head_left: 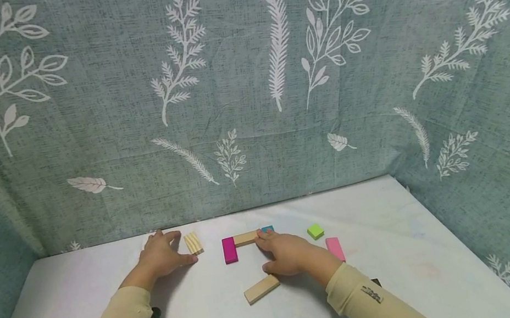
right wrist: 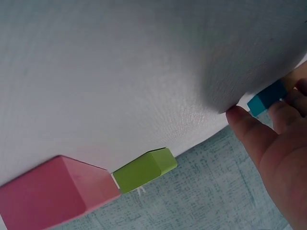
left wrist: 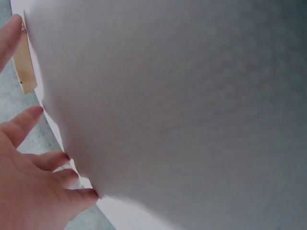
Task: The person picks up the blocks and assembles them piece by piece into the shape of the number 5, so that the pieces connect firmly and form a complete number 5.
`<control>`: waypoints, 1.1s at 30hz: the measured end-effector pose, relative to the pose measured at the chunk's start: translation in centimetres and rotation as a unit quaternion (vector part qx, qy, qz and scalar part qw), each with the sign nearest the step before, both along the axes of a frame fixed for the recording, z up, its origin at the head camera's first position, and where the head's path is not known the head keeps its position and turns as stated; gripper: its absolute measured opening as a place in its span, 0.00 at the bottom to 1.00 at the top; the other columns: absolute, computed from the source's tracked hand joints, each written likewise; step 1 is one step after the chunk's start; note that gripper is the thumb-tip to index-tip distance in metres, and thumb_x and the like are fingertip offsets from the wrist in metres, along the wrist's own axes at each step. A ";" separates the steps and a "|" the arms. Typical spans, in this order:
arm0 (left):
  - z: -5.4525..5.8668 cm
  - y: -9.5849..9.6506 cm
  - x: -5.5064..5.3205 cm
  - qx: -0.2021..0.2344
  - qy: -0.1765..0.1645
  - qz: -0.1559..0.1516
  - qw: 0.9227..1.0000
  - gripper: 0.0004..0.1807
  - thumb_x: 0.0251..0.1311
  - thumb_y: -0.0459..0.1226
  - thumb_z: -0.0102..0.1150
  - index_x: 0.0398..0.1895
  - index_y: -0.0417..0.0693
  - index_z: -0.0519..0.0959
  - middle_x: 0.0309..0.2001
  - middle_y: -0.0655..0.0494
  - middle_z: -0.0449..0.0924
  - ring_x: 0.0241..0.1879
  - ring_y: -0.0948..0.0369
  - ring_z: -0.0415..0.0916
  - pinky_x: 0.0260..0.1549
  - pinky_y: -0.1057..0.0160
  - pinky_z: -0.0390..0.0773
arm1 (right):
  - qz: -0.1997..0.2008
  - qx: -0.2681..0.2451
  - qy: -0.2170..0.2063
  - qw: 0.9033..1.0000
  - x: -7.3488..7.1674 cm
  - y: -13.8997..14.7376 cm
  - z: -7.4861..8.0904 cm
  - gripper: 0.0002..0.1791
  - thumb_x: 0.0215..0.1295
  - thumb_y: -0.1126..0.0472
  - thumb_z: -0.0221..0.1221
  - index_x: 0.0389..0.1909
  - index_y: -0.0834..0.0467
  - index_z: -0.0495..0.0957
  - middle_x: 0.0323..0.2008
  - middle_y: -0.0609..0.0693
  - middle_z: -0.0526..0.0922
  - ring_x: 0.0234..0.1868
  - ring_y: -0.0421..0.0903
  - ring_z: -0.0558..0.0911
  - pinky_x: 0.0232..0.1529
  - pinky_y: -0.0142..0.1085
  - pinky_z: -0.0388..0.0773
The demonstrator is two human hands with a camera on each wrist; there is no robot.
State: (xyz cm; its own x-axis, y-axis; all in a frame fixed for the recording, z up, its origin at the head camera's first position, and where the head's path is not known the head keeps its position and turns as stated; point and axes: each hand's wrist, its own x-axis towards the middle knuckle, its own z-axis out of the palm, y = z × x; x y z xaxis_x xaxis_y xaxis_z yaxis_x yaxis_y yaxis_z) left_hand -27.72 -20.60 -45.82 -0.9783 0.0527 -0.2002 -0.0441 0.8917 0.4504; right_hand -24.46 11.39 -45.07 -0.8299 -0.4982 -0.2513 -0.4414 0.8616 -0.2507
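Observation:
My left hand [head_left: 157,256] is spread on the white table beside a pale striped wooden block [head_left: 193,243]. Its thumb is near the block's lower end and its other fingers are to the left; the left wrist view shows this wooden block [left wrist: 25,67] past the thumb. My right hand [head_left: 286,253] reaches over the right end of a plain wooden block [head_left: 245,239], its fingertips touching there. A blue block [right wrist: 267,98] sits at that end, partly covered by the fingers. Against the left end stands a magenta block [head_left: 229,250]. Another wooden block [head_left: 262,289] lies below the right thumb.
A lime green block [head_left: 315,231] and a pink block [head_left: 335,249] lie right of my right hand. Dark objects, partly hidden, show by the left sleeve [head_left: 154,317] and the right sleeve [head_left: 377,295]. A patterned green curtain [head_left: 243,83] borders the table's back and sides.

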 end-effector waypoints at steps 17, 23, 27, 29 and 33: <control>-0.5 0.2 -0.4 -0.014 0.012 -0.018 1.000 0.49 0.44 0.58 0.77 0.68 0.42 0.73 0.74 0.20 0.48 0.73 0.24 0.43 0.65 0.22 0.52 | -0.002 -0.010 0.000 1.000 0.5 0.3 0.3 0.39 0.69 0.48 0.62 0.77 0.54 0.61 0.80 0.47 0.56 0.80 0.47 0.57 0.77 0.43 0.59; -0.6 0.5 -0.4 -0.013 0.017 -0.016 1.000 0.47 0.46 0.57 0.77 0.67 0.42 0.74 0.73 0.20 0.49 0.73 0.24 0.45 0.65 0.23 0.54 | -0.008 -0.007 -0.003 1.000 0.4 0.4 0.3 0.39 0.69 0.48 0.61 0.77 0.53 0.61 0.80 0.46 0.56 0.80 0.46 0.56 0.77 0.42 0.60; -0.7 0.7 -0.5 -0.005 0.017 -0.016 1.000 0.45 0.47 0.55 0.77 0.66 0.42 0.75 0.73 0.20 0.49 0.73 0.24 0.47 0.65 0.24 0.55 | -0.010 -0.006 -0.004 1.000 0.4 0.5 0.1 0.39 0.69 0.47 0.62 0.77 0.53 0.61 0.80 0.46 0.56 0.80 0.46 0.56 0.77 0.42 0.60; -0.7 0.8 -0.4 0.002 0.019 -0.018 1.000 0.44 0.48 0.54 0.77 0.66 0.42 0.75 0.73 0.20 0.49 0.72 0.24 0.47 0.66 0.25 0.56 | -0.009 -0.005 -0.003 1.000 0.4 0.5 0.1 0.39 0.69 0.47 0.61 0.77 0.52 0.61 0.80 0.45 0.55 0.80 0.46 0.56 0.77 0.42 0.60; -0.4 0.7 -0.1 0.014 0.024 -0.021 0.999 0.43 0.48 0.51 0.78 0.66 0.41 0.75 0.73 0.20 0.50 0.72 0.25 0.48 0.66 0.26 0.57 | -0.005 -0.008 0.001 1.000 0.3 0.2 0.1 0.39 0.70 0.47 0.61 0.78 0.52 0.60 0.80 0.44 0.55 0.80 0.45 0.55 0.77 0.42 0.59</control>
